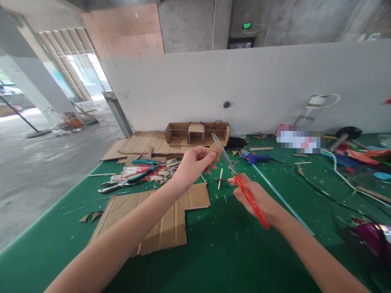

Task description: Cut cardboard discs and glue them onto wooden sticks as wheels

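Note:
Between the thumb and fingers of my left hand [195, 165] is a small piece of cardboard [216, 150]. My right hand [252, 195] grips a pair of red-handled scissors [249, 195], whose metal blades point up and away from me. The blades lie along the right edge of the cardboard piece; whether they touch it I cannot tell. Beneath my left forearm a large cut cardboard sheet [171, 224] lies on the green table. Behind my hands stands a cardboard box structure [179, 134] with a square middle section and a black cord.
Teal-handled pliers [142, 175] and silver pliers [114, 186] lie at the left among red-and-white packets. A blue glue gun [256, 158] with a black cable rests at right. More cardboard sheets [140, 142] lie at the back, before a white partition [259, 85]. Scraps dot the green table [220, 252].

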